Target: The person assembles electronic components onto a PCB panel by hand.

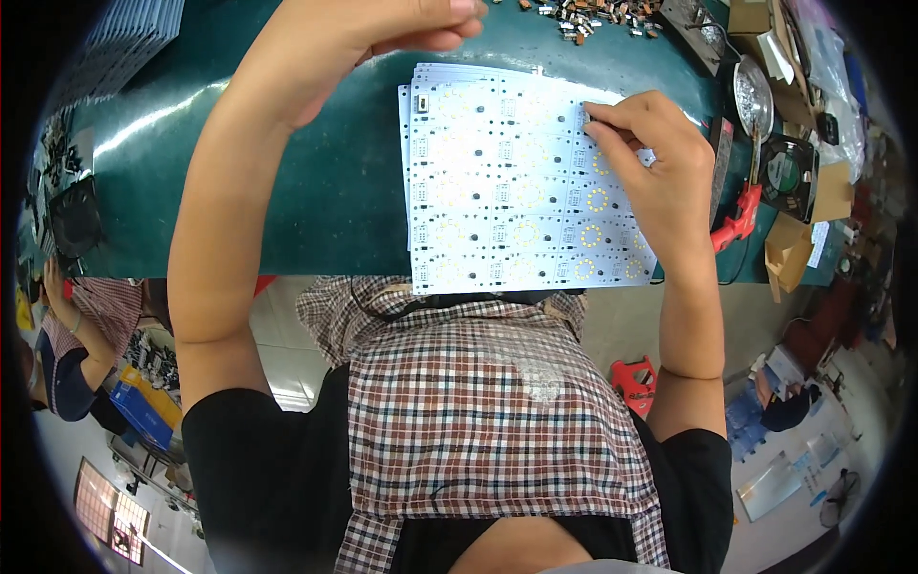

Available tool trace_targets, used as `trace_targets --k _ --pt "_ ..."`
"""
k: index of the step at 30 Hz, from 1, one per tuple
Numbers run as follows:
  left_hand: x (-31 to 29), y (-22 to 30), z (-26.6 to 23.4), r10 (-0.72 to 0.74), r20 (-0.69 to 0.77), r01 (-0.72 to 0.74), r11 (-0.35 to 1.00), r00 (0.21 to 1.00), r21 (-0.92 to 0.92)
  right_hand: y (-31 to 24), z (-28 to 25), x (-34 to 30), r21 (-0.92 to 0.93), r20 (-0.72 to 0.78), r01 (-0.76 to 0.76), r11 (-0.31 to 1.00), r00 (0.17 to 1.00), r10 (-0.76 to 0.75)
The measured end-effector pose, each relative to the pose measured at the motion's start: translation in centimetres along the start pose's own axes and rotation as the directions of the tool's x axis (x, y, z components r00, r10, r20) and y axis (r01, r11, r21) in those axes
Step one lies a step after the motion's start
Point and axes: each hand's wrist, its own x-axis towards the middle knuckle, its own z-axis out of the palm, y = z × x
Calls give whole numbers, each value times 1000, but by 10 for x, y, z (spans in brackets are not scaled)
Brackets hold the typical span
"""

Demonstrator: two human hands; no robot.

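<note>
A stack of white circuit board panels (449,172) lies on the green table in front of me, the top one printed with rings of yellow dots and small black parts. One small switch-like part (422,102) sits at its upper left corner. Over the panel's upper right, my right hand (665,153) pinches thumb and forefinger together at the board surface; whatever is between the tips is too small to make out. My left hand (411,27) reaches to the far side, partly cut off by the upper edge. Its fingers are curled together near a pile of small metal-and-brown components (579,21).
A red-handled tool (738,222) and a round metal dish (753,96) lie at the right. Beyond them are open cardboard boxes (789,251) and a black fan-like unit (789,177). Stacked panels (124,43) stand far left. Another person (76,354) works at the left.
</note>
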Motion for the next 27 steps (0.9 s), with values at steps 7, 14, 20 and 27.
trace_targets --k 7,14,20,27 --pt "-26 -2 13 -16 70 16 1000 997 -10 -3 -1 -3 -191 -4 118 975 993 -121" --pt "-35 -24 21 180 120 -209 928 976 308 -2 3 -5 -326 -59 218 920 966 -250" --pt "-42 -23 30 180 118 -212 902 977 377 -7 7 -5 -450 -39 266 853 948 -316" --pt "-37 -29 31 176 170 -218 939 970 267 -1 -2 3 -266 12 179 947 983 -183"
